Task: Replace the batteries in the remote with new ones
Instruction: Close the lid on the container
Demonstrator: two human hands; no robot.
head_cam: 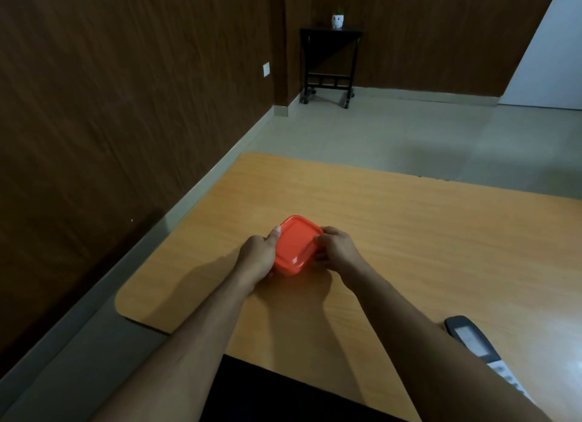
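A small square box with an orange lid [296,244] sits on the wooden table [393,232] in front of me. My left hand [259,255] grips its left side, thumb along the lid's edge. My right hand [337,248] grips the right side, fingers curled over the lid's rim. The remote [472,338], grey with a pale screen, lies on the table at the lower right, partly hidden behind my right forearm. No batteries are visible.
The table's left edge is rounded and stands close to a brown wood-panelled wall [110,122]. A black side table [329,62] with a small white pot stands far off across the tiled floor.
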